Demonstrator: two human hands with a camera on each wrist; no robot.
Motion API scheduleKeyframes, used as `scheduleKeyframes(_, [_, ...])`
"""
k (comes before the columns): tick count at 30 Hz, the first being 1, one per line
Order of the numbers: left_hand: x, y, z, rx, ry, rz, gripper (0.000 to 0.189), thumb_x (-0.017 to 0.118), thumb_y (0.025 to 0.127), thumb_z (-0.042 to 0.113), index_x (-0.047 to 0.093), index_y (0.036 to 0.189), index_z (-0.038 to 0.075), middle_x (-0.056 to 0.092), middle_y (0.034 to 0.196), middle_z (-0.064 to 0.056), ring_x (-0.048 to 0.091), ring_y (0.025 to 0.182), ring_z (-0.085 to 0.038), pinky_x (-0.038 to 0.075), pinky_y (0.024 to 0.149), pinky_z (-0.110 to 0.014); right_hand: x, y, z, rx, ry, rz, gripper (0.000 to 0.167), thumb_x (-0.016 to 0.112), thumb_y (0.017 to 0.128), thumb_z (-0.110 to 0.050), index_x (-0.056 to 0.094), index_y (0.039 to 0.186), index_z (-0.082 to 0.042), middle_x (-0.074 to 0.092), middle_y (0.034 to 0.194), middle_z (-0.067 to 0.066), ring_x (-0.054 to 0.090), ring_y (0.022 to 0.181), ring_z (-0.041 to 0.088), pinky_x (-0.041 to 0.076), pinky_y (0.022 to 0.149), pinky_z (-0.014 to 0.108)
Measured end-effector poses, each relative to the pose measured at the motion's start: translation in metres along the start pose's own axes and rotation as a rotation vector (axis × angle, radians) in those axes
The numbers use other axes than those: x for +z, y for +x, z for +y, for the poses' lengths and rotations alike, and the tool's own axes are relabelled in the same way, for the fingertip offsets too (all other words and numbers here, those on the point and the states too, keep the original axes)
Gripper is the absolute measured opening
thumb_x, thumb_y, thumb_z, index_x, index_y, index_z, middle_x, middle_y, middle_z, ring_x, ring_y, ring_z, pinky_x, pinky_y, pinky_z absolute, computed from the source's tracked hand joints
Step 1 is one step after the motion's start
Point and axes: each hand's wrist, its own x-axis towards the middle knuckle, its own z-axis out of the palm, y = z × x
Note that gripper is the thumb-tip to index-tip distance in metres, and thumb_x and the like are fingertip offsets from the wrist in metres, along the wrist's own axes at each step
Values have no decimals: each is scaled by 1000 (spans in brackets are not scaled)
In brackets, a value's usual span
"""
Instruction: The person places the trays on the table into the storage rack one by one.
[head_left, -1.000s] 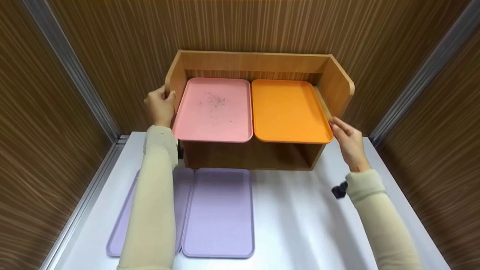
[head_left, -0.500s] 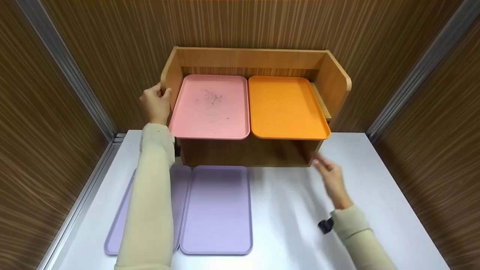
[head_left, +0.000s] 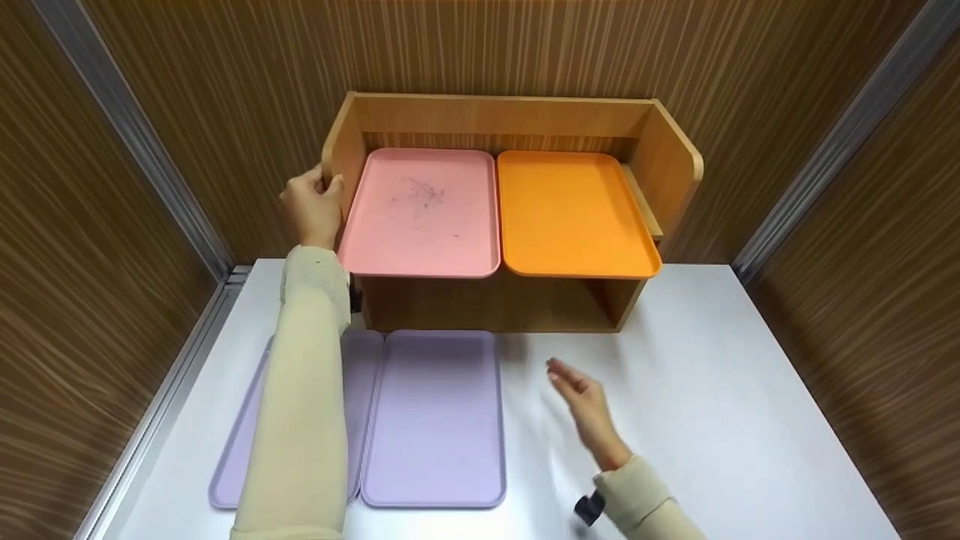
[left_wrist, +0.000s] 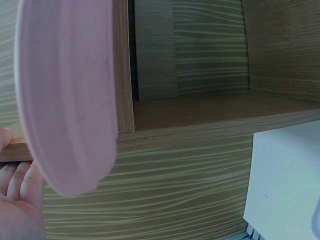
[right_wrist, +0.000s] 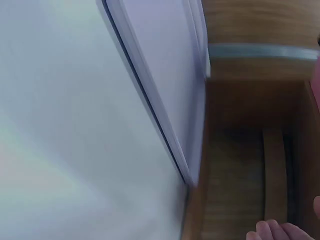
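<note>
My left hand (head_left: 311,210) grips the left side panel of a small wooden desk shelf (head_left: 502,116). In the left wrist view, thumb and curled fingers (left_wrist: 25,185) lie on opposite sides of the panel's edge, beside the pink tray (left_wrist: 70,90). On the shelf's upper board lie that pink tray, with dark scribble marks, and an orange tray (head_left: 574,217), side by side and jutting past the front. Over the white table my right hand (head_left: 589,412), fingers loosely extended and holding nothing, is right of a purple tray (head_left: 435,427).
A second purple tray (head_left: 238,457) lies left of the first, partly hidden under my left sleeve. Below the upper board the shelf has an open compartment (head_left: 487,304). Wood-grain walls (head_left: 502,45) enclose the white table (head_left: 720,390) at the back and both sides.
My right hand has left the orange tray's right edge and moved down and left over the table. My left hand keeps its grip on the shelf's side panel.
</note>
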Motion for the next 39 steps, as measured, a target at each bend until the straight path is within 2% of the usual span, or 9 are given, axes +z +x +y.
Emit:
scheduleKeyframes(3, [-1, -1, 2, -2, 0, -6, 29, 61, 92, 21, 67, 118, 10, 68, 112, -8, 61, 93, -16, 49, 84, -31, 15, -9, 8, 9, 18, -27, 45, 57, 93, -11, 46, 129, 14, 48, 133, 28, 44, 126, 37, 33, 105, 38])
scheduleKeyframes(10, [-3, 0, 3, -9, -3, -2, 29, 61, 92, 20, 67, 118, 11, 67, 113, -8, 61, 94, -16, 50, 84, -30, 43, -26, 25, 57, 71, -70, 49, 57, 93, -12, 41, 131, 15, 43, 135, 31, 41, 127, 40, 33, 105, 40])
scheduleKeyframes(19, [1, 5, 1, 28, 0, 39, 21, 63, 91, 18, 71, 106, 7, 69, 102, -10, 56, 82, -15, 47, 78, -29, 70, -48, 37, 145, 89, 0, 48, 53, 95, -8, 38, 133, 15, 41, 138, 29, 41, 127, 39, 35, 104, 39])
scheduleKeyframes(28, [2, 5, 0, 30, -11, 27, 25, 63, 91, 17, 69, 113, 7, 69, 108, -9, 61, 91, -16, 49, 83, -30, 85, -66, 54, 186, 88, 70, 60, 59, 90, -5, 29, 139, 14, 30, 145, 30, 30, 133, 41, 30, 106, 41])
scheduleKeyframes(33, [3, 2, 0, 26, -29, 18, 25, 63, 91, 17, 69, 113, 7, 69, 109, -10, 61, 91, -17, 49, 84, -30, 87, -78, 65, 166, 50, 73, 63, 59, 87, 2, 26, 138, 18, 31, 142, 34, 31, 132, 42, 28, 107, 44])
scheduleKeyframes(36, [2, 1, -1, 31, -35, 20, 24, 63, 91, 17, 70, 111, 6, 69, 107, -11, 60, 89, -18, 49, 83, -31, 87, -83, 67, 128, -5, 48, 62, 59, 83, 7, 28, 135, 21, 36, 137, 37, 38, 127, 44, 35, 103, 45])
scheduleKeyframes(39, [2, 0, -1, 28, -27, 18, 24, 62, 91, 17, 70, 112, 7, 69, 108, -10, 60, 90, -17, 49, 84, -32, 86, -87, 68, 98, -57, 30, 61, 58, 80, 12, 30, 133, 22, 41, 132, 38, 46, 120, 45, 42, 98, 41])
